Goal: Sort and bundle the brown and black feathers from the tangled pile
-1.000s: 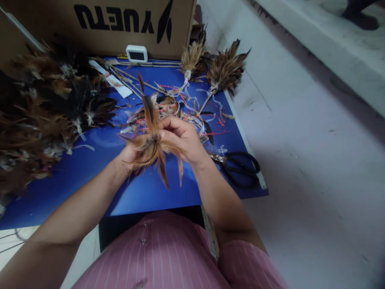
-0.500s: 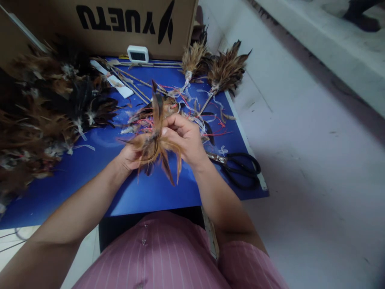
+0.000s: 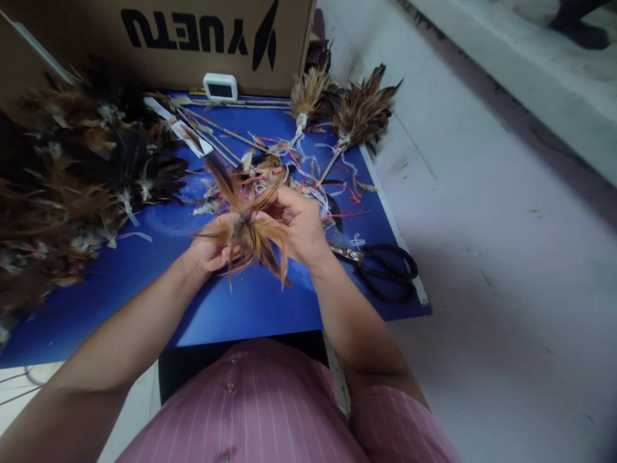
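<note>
A loose bunch of brown and black feathers (image 3: 250, 231) fans out between my hands, over the blue tabletop (image 3: 226, 315). My left hand (image 3: 212, 247) is closed around it from the left, its fingers partly hidden behind the feathers. On the other side my right hand (image 3: 301, 225) pinches at the bunch with thumb and fingertips. Just beyond my hands lie feather scraps, clear plastic strips and red string (image 3: 270, 173). Black-handled scissors (image 3: 385, 267) rest by my right wrist.
A big pile of feather bunches (image 3: 72, 173) covers the left side. Two feather dusters (image 3: 364, 112) lie at the back right, against the pale wall (image 3: 463, 193). Thin sticks (image 3: 222, 125) and a small white digital device (image 3: 220, 87) sit before a cardboard box (image 3: 193, 58).
The feather bunch has turned in my hands: its long dark feathers, upright before, now lean to the upper left. My hands have stayed nearly in place.
</note>
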Demonstrator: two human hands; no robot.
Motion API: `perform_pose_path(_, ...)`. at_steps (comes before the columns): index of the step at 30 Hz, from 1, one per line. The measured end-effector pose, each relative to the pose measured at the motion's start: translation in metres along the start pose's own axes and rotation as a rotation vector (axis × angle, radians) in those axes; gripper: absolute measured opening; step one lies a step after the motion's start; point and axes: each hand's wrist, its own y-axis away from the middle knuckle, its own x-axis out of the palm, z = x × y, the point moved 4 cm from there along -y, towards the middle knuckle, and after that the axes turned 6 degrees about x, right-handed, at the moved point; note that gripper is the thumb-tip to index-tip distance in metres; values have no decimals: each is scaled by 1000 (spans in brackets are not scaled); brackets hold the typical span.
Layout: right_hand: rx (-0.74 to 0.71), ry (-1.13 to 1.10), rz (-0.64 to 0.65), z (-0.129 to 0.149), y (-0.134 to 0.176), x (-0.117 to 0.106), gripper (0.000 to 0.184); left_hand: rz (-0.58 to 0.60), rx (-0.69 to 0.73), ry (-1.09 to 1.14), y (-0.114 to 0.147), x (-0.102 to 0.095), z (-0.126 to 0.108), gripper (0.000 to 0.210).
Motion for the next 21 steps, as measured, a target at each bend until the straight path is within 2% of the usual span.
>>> perform_pose_path(3, 31, -12, -1, 0, 0, 0, 30, 103, 116, -47, 2, 11, -7, 9)
perform_pose_path(5, 47, -20, -11, 2, 0, 0, 30, 129, 130, -70, 1, 14, -8, 12)
perform_pose_path(9, 48, -48, -24, 6, -1, -1, 33, 95, 138, -91, 1, 13, -7, 20)
perform_pose_path(16, 56, -144, -36, 3, -3, -3, 35, 141, 154, -114, 5, 21, -11, 26)
perform_pose_path(21, 85, -137, -45, 2, -5, -4, 37, 113, 173, -106, 6, 20, -12, 37)
